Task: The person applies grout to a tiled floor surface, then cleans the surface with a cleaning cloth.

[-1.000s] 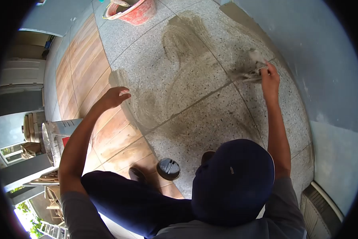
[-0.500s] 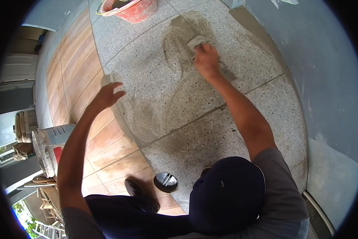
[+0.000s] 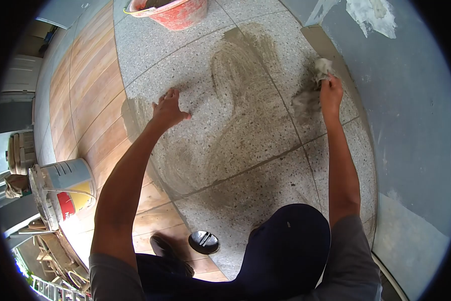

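My right hand (image 3: 331, 95) is closed around a crumpled, grey, grout-stained rag (image 3: 324, 66), near the wall side of the floor. The lower folds of the rag hang dark and blurred beside the hand. My left hand (image 3: 168, 111) has its fingers spread and holds nothing, over the speckled terrazzo tiles (image 3: 200, 100). Beneath and between the hands, brownish grout smears (image 3: 245, 65) in curved streaks cover the tiles. Grout-filled joints (image 3: 235, 173) run across and lengthwise between the tiles.
A red bucket (image 3: 182, 15) with grey material inside stands at the far end. Wood-look tiles (image 3: 95, 90) border the terrazzo on the left, with a large paint pail (image 3: 67, 188) on them. A round black-rimmed object (image 3: 204, 242) lies near my foot. A grey-blue wall (image 3: 406, 100) rises on the right.
My right hand has moved right toward the wall with the rag, leaving the smeared patch. My left hand has shifted right and slightly up, over the terrazzo. The view has moved a little.
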The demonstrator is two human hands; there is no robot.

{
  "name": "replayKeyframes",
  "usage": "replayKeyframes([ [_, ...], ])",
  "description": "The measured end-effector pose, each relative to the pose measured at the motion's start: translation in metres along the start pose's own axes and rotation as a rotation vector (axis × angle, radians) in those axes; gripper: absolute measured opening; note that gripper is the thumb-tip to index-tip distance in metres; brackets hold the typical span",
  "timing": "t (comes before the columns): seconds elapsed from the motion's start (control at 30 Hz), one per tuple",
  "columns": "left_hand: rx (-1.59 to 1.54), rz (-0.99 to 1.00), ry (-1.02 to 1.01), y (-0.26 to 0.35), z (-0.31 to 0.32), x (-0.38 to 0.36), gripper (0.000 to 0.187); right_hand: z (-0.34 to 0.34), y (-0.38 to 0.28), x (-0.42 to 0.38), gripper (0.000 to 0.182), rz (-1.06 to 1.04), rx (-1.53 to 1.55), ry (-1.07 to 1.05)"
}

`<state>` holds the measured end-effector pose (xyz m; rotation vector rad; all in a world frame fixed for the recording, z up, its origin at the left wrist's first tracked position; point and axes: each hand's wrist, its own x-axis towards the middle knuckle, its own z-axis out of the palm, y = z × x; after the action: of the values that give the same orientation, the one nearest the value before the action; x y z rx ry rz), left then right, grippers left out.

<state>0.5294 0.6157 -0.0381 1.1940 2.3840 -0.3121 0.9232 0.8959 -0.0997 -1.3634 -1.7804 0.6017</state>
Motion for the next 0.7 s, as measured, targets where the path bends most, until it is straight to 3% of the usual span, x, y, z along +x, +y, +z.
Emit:
replayKeyframes([
  [0.1, -0.047, 0.005, 0.012, -0.001, -0.002, -0.004, 0.11, 0.053, 0.046, 0.046, 0.026, -0.406, -0.257, 0.223],
  [0.17, -0.037, 0.0, 0.016, -0.002, 0.002, -0.003, 0.109, 0.072, 0.003, 0.045, 0.022, -0.55, -0.201, 0.143],
  [0.2, -0.033, -0.002, 0.02, -0.003, 0.003, -0.001, 0.108, 0.092, -0.014, 0.04, 0.024, -0.396, -0.053, 0.061],
  [0.27, -0.043, -0.002, 0.018, -0.004, 0.005, 0.0, 0.108, 0.125, -0.05, 0.021, 0.027, -0.4, -0.076, -0.038],
  [0.3, -0.048, 0.0, 0.019, -0.005, 0.004, 0.0, 0.108, 0.132, -0.066, 0.01, 0.028, -0.561, -0.246, -0.052],
  [0.4, -0.111, 0.034, 0.047, -0.014, 0.013, 0.002, 0.107, 0.143, -0.088, -0.018, 0.032, -0.642, -0.214, -0.201],
  [0.5, -0.125, 0.078, 0.089, -0.019, 0.019, 0.003, 0.108, 0.134, -0.072, -0.011, 0.024, -0.533, 0.289, -0.478],
  [0.57, -0.129, 0.069, 0.084, -0.017, 0.016, 0.0, 0.108, 0.109, -0.075, 0.009, 0.026, -0.245, 0.239, -0.41],
  [0.63, -0.136, 0.059, 0.069, -0.014, 0.015, -0.002, 0.108, 0.1, -0.065, 0.045, 0.027, -0.186, 0.048, -0.174],
  [0.7, -0.14, 0.053, 0.056, -0.012, 0.011, -0.003, 0.108, 0.125, -0.029, 0.078, 0.026, -0.283, -0.015, -0.079],
])
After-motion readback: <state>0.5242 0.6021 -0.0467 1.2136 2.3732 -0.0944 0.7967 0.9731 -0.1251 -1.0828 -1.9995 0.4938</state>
